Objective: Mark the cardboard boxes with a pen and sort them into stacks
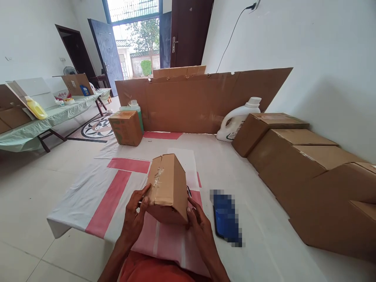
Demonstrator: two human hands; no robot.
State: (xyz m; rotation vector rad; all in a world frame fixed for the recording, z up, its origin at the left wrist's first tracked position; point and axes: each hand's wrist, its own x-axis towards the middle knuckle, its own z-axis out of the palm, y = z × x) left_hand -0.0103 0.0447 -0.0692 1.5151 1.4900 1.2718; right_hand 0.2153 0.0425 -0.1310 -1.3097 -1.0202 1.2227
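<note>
Red-striped white sheet over floor tiles

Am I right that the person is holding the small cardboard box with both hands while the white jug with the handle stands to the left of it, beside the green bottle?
Not quite. Both hands, left hand and right hand, do hold the small cardboard box, but the white jug stands to the right, next to the row of cardboard boxes, far from the green bottle. The head view shows this.

Bright, even daylight from the open doorway at upper centre, blown out there; shadows soft; wide-angle stretch bends the frame edges; a pixelated patch sits lower right
</note>
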